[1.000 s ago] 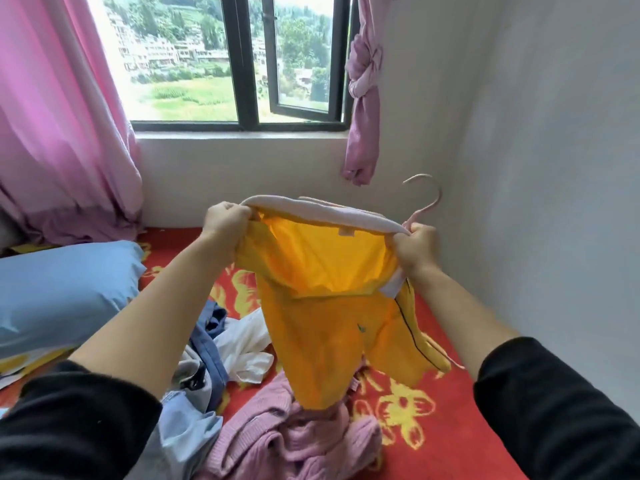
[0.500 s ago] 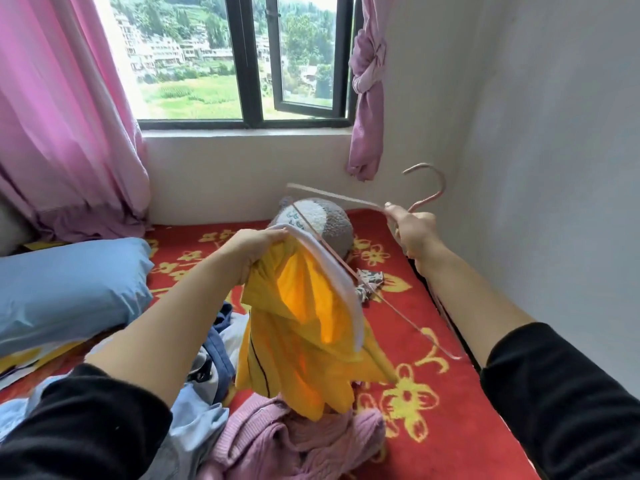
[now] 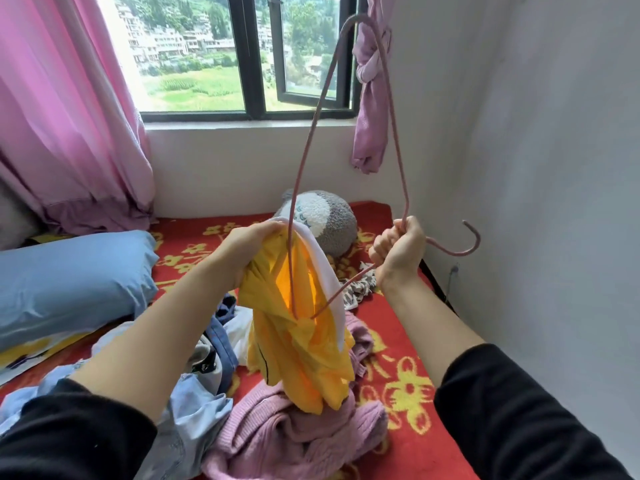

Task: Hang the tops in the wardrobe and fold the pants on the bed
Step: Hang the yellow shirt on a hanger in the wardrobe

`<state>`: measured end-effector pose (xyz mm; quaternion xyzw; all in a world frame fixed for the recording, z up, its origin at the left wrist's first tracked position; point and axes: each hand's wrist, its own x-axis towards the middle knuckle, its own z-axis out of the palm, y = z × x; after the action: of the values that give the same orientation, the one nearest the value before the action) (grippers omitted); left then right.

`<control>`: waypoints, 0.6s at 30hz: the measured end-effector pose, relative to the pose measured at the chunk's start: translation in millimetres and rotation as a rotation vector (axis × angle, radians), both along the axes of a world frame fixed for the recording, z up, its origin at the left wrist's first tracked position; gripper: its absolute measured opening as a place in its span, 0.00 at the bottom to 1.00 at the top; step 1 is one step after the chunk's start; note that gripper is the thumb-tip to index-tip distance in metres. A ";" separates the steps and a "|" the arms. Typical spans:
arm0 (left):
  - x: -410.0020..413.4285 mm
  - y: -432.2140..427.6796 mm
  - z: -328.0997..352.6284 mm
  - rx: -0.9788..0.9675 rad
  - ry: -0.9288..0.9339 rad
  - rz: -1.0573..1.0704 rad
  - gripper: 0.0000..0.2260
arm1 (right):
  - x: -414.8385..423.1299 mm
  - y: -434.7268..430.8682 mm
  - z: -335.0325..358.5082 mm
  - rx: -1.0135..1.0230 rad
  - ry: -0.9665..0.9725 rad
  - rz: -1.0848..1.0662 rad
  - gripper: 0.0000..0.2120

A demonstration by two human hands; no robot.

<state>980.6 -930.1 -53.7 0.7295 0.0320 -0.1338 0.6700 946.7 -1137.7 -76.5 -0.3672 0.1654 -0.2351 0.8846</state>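
Threading a hanger into a garment over the red, yellow-flowered bed cover (image 3: 415,455). The yellow short-sleeved fabric top with a white neckband (image 3: 294,358) hangs above the bed, and the left hand (image 3: 249,244) grips its opening. The thin pink wire hanger (image 3: 304,157) lay nearly level half a second ago. It now stands steep with one shoulder sunk inside the top, the right hand (image 3: 398,251) clenched round its neck. Hanging appears to be under way, and no wardrobe is in view. No writing is legible.

The right hand (image 3: 398,251) has swung the pink hanger (image 3: 300,168) upright; its lower corner now sits inside the yellow top (image 3: 301,351).
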 end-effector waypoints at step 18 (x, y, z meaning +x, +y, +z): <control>14.1 82.8 -8.6 0.353 -0.401 0.207 0.10 | 21.1 -23.4 -17.8 -1.207 0.082 -0.042 0.20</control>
<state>994.7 -847.3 -62.2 0.8396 -0.0040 0.0901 0.5357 967.8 -1161.1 -94.3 -0.8097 0.0440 -0.2907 0.5079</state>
